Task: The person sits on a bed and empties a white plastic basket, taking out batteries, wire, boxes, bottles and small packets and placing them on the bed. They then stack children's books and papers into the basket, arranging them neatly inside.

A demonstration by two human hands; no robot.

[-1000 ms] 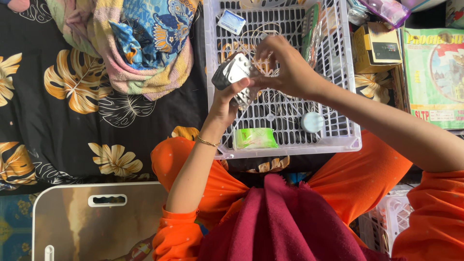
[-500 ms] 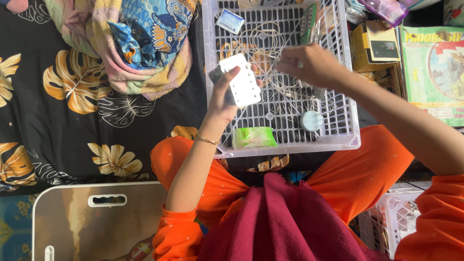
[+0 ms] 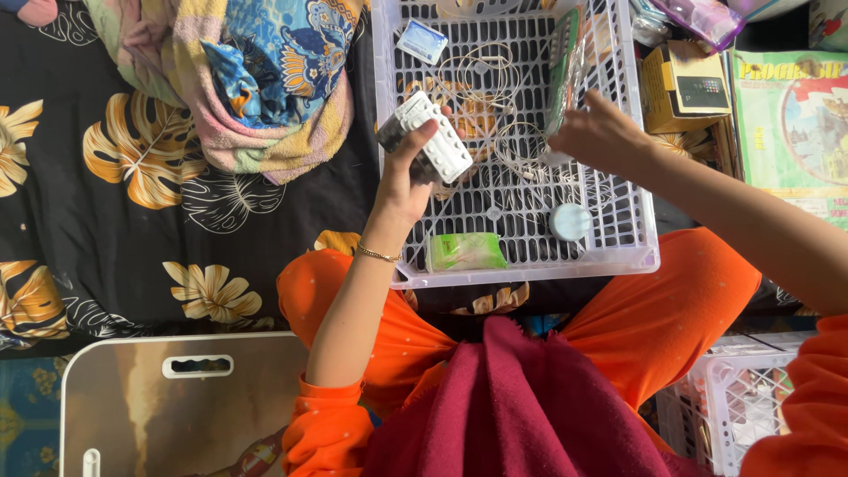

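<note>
Now that the right hand [image 3: 601, 132] has let go and drifted over to the clear plastic packet [image 3: 565, 66] at the white basket [image 3: 645, 256] edge, touching it, the white blister strips [image 3: 433, 137] stay with the left hand [image 3: 405, 181] alone. It's gripping them tight, tilted above the basket's left side, so sorting looks mid-way.

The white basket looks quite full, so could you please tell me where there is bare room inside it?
Bare grid in the white basket lies between the green packet and round white lid. The middle is crowded with white cord, and both hands, left hand and right hand.
</note>
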